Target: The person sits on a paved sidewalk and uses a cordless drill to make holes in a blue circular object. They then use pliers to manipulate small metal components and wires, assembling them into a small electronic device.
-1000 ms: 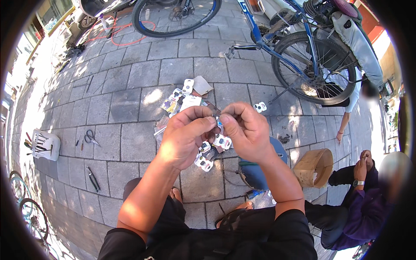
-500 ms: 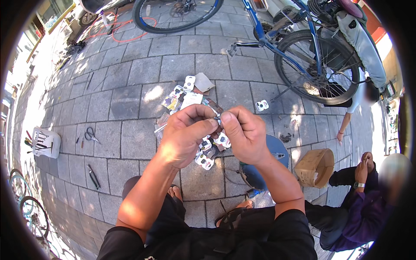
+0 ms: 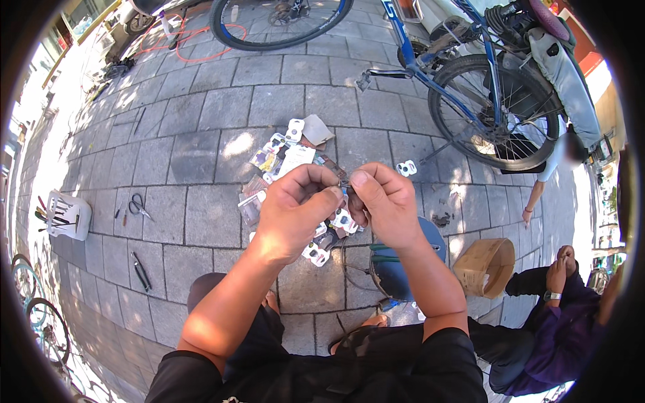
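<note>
In front of my body, above the paving, my left hand (image 3: 299,208) and my right hand (image 3: 388,205) meet almost tip to tip. Thumb and forefinger are pinched on each hand. Between them sits a small dark part (image 3: 345,183), perhaps metal; it is too small to name, and the fingertips cover most of it. Both hands seem to grip it. On the ground beneath lies a pile of small white blister packs (image 3: 316,254), with a white card (image 3: 297,158) and a grey-beige piece of cardboard (image 3: 317,129) at its far side.
By my right forearm stands a dark blue round container (image 3: 396,269), then a cardboard box (image 3: 485,267). A seated person (image 3: 544,336) is at the right. A blue bicycle (image 3: 440,80) stands far right. Leftward lie scissors (image 3: 139,205), pliers (image 3: 140,271) and a white tool bin (image 3: 70,216).
My right fingertips have drawn slightly away from the left ones, showing more of the dark part. The seated person's head has moved toward the right edge. The whole view has shifted a little.
</note>
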`<state>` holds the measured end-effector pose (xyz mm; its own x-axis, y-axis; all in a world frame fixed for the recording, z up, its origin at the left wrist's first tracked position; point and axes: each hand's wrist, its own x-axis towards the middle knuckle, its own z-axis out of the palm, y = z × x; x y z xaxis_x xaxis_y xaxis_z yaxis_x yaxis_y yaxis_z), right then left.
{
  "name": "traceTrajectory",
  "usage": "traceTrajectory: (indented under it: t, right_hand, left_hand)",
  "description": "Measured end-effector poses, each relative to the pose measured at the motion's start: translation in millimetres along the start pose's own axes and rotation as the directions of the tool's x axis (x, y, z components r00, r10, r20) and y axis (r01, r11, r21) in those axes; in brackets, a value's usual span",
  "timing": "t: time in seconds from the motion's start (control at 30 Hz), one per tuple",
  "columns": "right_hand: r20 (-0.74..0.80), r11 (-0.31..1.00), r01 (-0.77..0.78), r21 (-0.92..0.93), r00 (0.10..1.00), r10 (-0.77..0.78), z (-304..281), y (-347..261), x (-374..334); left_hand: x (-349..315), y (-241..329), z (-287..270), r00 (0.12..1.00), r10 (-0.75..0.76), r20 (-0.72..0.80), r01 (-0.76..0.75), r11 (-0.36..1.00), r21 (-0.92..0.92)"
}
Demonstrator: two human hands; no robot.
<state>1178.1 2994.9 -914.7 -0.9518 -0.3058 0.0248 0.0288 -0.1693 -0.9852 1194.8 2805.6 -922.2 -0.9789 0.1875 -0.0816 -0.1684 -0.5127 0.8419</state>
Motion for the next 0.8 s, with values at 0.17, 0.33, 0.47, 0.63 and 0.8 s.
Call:
traceTrajectory:
  t: [0.17,0.33,0.47,0.63,0.8]
  right_hand:
    - [-0.024,0.969,0.149,-0.197,0.987,-0.157,5.8,-3.5,-0.3]
    - [0.064,0.956,0.129,-0.265,0.991,-0.117,-3.3,-6.4,2.0]
    - [0.092,0.990,0.075,-0.115,0.994,-0.065,-9.5,5.0,6.2]
    - [0.131,0.992,-0.032,0.125,0.991,0.015,-12.4,17.8,16.5]
    - [0.154,0.933,-0.125,0.337,0.985,0.076,-9.1,24.9,21.6]
  left_hand:
    - [0.3,4.2,-2.4,0.999,-0.044,0.017,0.044,0.999,-0.005]
    - [-0.3,4.6,-0.6,1.000,0.015,-0.026,-0.012,0.994,0.106]
    - [-0.1,2.4,5.9,0.990,0.133,-0.048,-0.117,0.961,0.250]
    - [0.2,-1.2,6.6,0.967,0.253,-0.029,-0.233,0.927,0.294]
    - [-1.5,0.1,8.8,0.958,0.283,-0.051,-0.250,0.907,0.338]
